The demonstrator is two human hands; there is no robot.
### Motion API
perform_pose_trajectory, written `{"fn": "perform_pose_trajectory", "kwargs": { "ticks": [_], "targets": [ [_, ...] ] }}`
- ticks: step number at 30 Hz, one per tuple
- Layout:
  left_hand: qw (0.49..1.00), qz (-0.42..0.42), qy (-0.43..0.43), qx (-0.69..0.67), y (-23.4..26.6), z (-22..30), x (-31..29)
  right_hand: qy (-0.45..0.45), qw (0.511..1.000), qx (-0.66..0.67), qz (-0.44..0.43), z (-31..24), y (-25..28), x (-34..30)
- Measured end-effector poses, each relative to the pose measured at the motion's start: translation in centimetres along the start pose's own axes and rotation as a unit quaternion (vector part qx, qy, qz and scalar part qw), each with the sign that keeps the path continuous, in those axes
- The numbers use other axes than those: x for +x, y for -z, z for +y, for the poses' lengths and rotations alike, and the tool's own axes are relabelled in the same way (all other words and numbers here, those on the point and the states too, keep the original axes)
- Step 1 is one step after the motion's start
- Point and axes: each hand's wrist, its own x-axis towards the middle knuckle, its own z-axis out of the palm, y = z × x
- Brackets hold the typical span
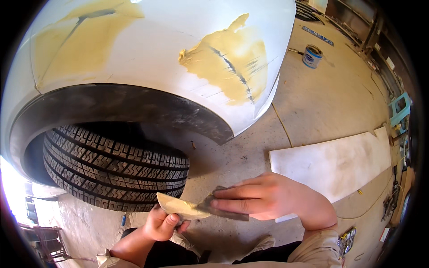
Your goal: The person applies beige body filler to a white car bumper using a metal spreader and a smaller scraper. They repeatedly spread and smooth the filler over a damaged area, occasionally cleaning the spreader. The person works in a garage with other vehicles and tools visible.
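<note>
Beyond your right hand spreads tan floor, with what may be a blue stool farther right. Bright light glares well left of your left hand.

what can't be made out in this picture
Head view, bare left hand: some fingers, hidden behind the flat yellow-smeared plate.
Head view, black treaded rubber tyre: its top, hidden by the black arched trim.
Head view, white car body: cut off by the top edge.

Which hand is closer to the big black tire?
Left. In the picture, the left hand is just below the right end of the tire; the right hand is farther off to the right.
</note>
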Motion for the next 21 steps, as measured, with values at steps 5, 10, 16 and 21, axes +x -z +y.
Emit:
{"fn": "perform_pose_trajectory", "kwargs": {
  "ticks": [5, 10, 16, 21],
  "targets": [
    [0.992, 0.084, 0.006, -0.096, -0.8, 0.0, -0.7, -0.094, 0.98, -0.149, -0.095, 0.2, 1.8, -0.6],
    [0.999, 0.024, -0.008, -0.021, -0.8, 0.5, -0.2, 0.029, 0.883, -0.388, 0.264, 1.6, 3.2, 1.9],
    [1.0, 0.004, -0.006, -0.028, -1.2, 0.9, -0.2, 0.097, 0.771, -0.538, 0.327, 2.1, 5.5, 8.8],
    [0.999, -0.016, -0.018, -0.046, -1.2, 0.7, 0.1, 0.098, 0.76, -0.561, 0.313, 3.4, 6.0, 11.0]
  ]
}}
